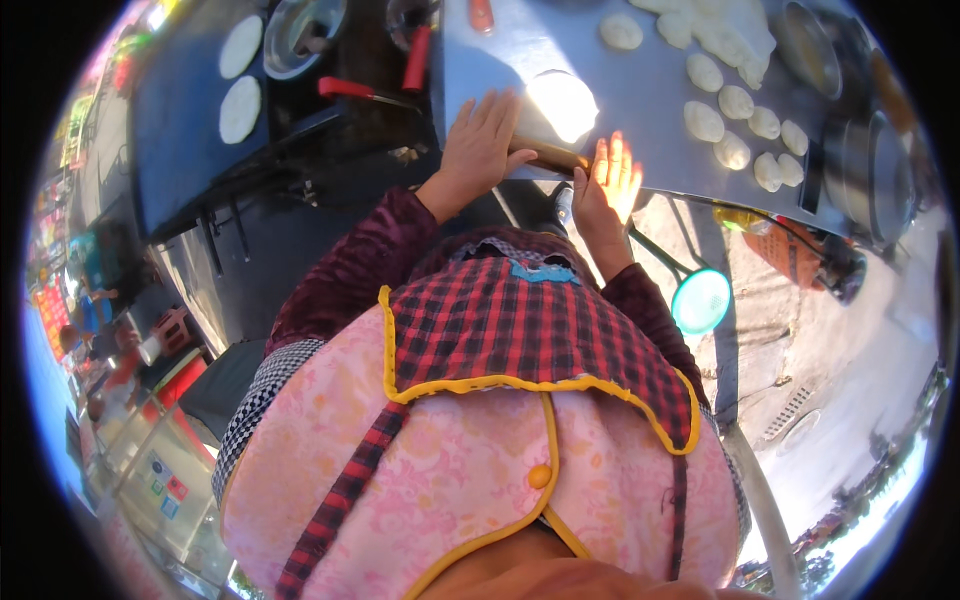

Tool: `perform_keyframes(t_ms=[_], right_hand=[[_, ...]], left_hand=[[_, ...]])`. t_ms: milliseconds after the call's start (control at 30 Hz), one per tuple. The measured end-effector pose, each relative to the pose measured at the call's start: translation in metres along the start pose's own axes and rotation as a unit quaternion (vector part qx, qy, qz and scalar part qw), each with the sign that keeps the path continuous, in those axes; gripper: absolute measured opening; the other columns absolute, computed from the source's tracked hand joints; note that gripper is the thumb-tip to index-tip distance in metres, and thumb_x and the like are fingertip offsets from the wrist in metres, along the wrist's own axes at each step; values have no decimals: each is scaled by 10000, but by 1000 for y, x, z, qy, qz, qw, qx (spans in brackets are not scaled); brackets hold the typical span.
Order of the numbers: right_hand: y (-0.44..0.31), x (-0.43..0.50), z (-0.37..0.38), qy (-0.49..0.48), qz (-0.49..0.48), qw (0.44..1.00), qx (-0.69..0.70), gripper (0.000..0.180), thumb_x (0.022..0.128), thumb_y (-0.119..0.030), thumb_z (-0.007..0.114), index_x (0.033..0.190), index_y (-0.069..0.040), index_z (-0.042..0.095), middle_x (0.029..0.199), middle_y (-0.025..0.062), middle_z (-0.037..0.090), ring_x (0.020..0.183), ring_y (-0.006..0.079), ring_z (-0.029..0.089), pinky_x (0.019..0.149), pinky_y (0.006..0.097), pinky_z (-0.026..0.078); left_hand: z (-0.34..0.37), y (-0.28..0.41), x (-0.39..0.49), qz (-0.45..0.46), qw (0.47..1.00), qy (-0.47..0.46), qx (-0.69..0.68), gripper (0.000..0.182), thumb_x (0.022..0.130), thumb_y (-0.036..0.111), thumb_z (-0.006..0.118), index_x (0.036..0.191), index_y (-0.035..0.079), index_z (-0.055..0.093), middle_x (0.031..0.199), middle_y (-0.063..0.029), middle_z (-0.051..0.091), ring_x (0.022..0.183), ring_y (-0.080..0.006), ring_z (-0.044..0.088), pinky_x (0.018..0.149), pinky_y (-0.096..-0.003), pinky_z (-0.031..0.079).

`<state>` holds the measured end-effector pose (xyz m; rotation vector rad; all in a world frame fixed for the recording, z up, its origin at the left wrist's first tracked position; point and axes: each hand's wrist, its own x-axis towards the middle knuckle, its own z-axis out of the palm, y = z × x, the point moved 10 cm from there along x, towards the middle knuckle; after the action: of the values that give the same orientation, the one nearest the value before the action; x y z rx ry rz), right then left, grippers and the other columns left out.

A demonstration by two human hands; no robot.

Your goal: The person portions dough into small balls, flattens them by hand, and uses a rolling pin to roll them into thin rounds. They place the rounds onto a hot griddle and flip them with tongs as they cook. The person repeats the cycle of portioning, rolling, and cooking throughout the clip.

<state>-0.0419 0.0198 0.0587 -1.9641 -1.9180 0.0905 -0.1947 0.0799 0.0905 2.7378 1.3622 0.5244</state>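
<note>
A wooden rolling pin (551,155) lies near the front edge of the metal worktop (645,142). My left hand (484,142) rests flat over its left end, fingers stretched forward and the thumb along the pin. Over the right end lies my right hand (609,184), sunlit, its fingers also straight. Neither hand's fingers wrap around the pin; the palms hide its ends. Just beyond the pin is a flattened round of dough (562,105), bright white in the sun. Several dough balls (705,120) sit to the right on the worktop, with a larger dough mass (720,30) behind them.
Two flat dough rounds (240,110) lie on a dark surface (172,142) at left, by a metal bowl (304,34). Red-handled tools (345,88) lie nearby. Metal pots (870,176) stand far right. A green-handled strainer (701,301) hangs below the worktop's edge.
</note>
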Motion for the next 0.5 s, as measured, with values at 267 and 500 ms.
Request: perform_keyframes(t_ms=[267, 500], right_hand=[[26, 70, 2, 29, 22, 968, 250, 490, 911, -229, 599, 1316, 14, 467, 1251, 222, 552, 1123, 362, 555, 940, 405, 457], [-19, 90, 80, -352, 228, 662, 621, 299, 815, -189, 666, 1040, -14, 578, 924, 53, 583, 803, 156, 596, 665, 293, 490]], left_hand=[[-14, 11, -28, 43, 999, 14, -11, 525, 665, 321, 769, 1102, 102, 580, 1066, -25, 595, 996, -211, 548, 956, -412, 347], [-51, -3, -63, 2, 999, 9, -37, 506, 619, 266, 789, 1065, 120, 602, 1031, -21, 604, 1002, -220, 546, 939, -409, 345]])
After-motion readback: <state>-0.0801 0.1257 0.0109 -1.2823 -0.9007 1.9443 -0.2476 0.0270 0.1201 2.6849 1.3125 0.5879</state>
